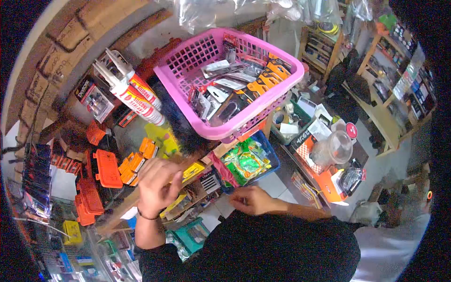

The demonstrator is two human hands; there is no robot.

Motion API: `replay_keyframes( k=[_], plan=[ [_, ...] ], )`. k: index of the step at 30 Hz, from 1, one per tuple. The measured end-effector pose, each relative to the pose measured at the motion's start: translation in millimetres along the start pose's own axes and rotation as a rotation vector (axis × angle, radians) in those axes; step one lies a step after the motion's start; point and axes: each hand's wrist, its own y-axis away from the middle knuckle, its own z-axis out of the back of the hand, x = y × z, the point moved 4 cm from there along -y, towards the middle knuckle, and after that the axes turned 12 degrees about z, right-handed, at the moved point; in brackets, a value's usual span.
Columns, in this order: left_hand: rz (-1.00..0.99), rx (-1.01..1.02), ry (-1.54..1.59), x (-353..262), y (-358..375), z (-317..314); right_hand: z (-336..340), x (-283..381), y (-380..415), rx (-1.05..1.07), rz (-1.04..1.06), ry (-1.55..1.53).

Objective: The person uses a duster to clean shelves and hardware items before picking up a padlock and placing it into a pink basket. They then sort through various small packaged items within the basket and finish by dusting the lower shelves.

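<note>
My left hand [159,184], with a dark band at its wrist, is loosely closed above the wooden edge, beside small orange boxes [136,162]; nothing shows in it. To the right, my right hand [253,199] has its fingers curled in and seems to hold nothing. It is just below a blue basket [277,162] of green packets. A pink basket [197,123], filled with packaged items in black, orange and white, stands above both hands. Two silicone sealant tubes [136,96] lean at its left. Neither hand touches the pink basket.
An open orange case [107,168] lies at the left. A clear plastic container [339,146] stands on a low table at the right, among packages. Shelves [376,61] with goods are at the far right, and clear plastic bags [197,14] hang overhead.
</note>
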Motion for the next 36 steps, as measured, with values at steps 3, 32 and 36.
replay_keyframes(
  k=[3, 32, 36],
  plan=[
    [-0.066, 0.053, 0.023, -9.0, -26.7, -18.0, 17.3, 11.4, -2.4, 0.070, -0.314, -0.429],
    [0.479, 0.518, -0.377, 83.1, -183.2, -142.1, 214.3, -14.6, -135.9, -0.088, 0.379, 0.716],
    [0.430, 0.332, -0.236, 114.9, -217.4, -165.8, 214.9, -12.1, -136.1, -0.095, 0.388, 0.750]
  ],
)
